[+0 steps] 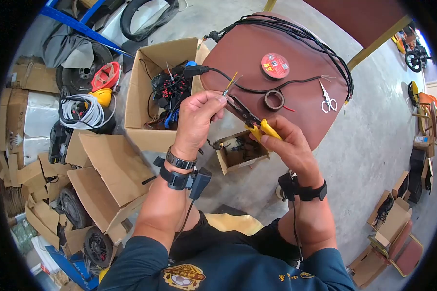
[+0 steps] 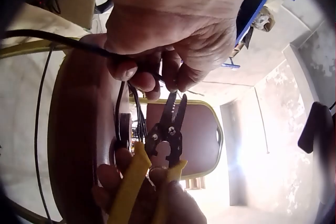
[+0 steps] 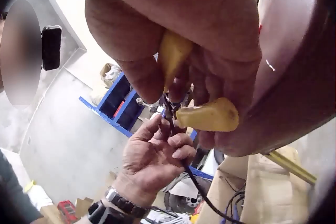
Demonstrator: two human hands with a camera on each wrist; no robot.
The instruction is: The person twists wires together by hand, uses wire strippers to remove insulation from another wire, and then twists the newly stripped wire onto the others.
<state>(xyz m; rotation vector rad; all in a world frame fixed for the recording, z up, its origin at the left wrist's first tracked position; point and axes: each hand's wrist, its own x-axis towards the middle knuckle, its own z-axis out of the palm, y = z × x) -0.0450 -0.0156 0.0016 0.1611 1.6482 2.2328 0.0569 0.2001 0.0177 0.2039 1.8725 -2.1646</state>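
My left hand [image 1: 196, 114] pinches a black cable [image 2: 63, 39] near its end, between thumb and fingers. Thin wires [image 1: 232, 81], one yellow, stick up past the fingertips. Yellow-handled wire strippers [image 1: 250, 118] lie in the grip of my right hand [image 1: 292, 143], fingers curled round the handles. Their dark, slightly parted jaws point at the left fingertips, right beside the cable end. In the left wrist view, the wire strippers [image 2: 170, 128] show a toothed jaw close under the pinching fingers. The right wrist view shows the yellow handles [image 3: 210, 116] spread apart in the palm.
On a brown chair seat [image 1: 238, 53] lie a red round tape roll [image 1: 275, 66], a brown tape roll [image 1: 274, 100], scissors [image 1: 328, 103] and looped black cables [image 1: 320, 46]. A cardboard box [image 1: 150, 139] of cables stands left; a smaller box [image 1: 245, 166] sits below my hands.
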